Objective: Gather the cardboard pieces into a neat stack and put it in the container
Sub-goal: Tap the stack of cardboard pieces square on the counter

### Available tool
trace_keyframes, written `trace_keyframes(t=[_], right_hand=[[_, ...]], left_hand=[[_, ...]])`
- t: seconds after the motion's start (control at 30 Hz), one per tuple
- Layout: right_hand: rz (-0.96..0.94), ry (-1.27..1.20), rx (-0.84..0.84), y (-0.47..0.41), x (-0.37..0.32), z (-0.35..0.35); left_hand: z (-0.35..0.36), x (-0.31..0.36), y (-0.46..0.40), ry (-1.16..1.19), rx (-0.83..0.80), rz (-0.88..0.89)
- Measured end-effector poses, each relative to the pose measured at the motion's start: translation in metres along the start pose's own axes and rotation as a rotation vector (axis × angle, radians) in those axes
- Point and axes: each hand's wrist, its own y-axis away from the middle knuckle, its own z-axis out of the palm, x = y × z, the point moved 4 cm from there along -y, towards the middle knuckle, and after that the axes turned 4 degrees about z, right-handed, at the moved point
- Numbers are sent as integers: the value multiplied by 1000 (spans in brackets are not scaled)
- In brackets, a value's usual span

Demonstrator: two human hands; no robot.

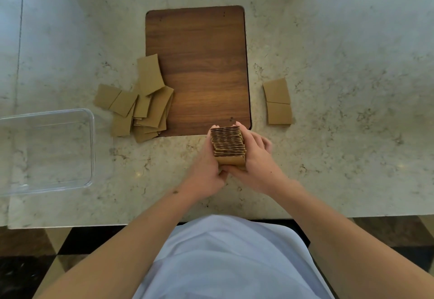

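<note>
A thick stack of brown cardboard pieces (228, 144) stands on edge above the marble counter, pressed between both palms. My left hand (206, 174) grips its left side and my right hand (257, 164) grips its right side, thumbs meeting at the near end. Several loose cardboard pieces (141, 103) lie scattered in a heap left of the wooden board. Two more cardboard pieces (278, 101) lie side by side to the right of the board. A clear plastic container (90, 148) sits with nothing in it at the left edge of the counter.
A dark wooden board (199, 63) lies flat in the middle of the marble counter (340, 134). The counter's near edge runs just below my forearms, with a checkered floor beyond it.
</note>
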Motion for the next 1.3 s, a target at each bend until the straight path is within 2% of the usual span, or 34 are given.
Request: trace_keyframes(t=[0.2,0.37,0.47,0.6,0.67,0.77,0.97,1.13,1.3], right_hand=[[-4,-13,20,-1,5,3],[-11,37,-8,-4,0,0],[124,-43,-108,-6,-6,-4],[440,-331,-261,-14,2,-34],[573,-484,-250,-21,7,-60],[656,-477,-162,-35,12,-100],[689,-292,-143,-62,29,-137],[744,-181,-187,-77,38,-138],[726,-126,-210,-80,48,-137]], left_hand=[[-5,9,-2,194,1,28],[-8,11,-1,214,14,9],[-10,19,-6,288,16,-31],[-14,45,-34,464,-56,-239],[-14,61,-59,514,-64,-370],[-5,90,-94,575,-100,-538],[16,120,-142,361,-84,-556],[27,118,-158,306,-86,-616],[34,119,-161,229,-6,-690]])
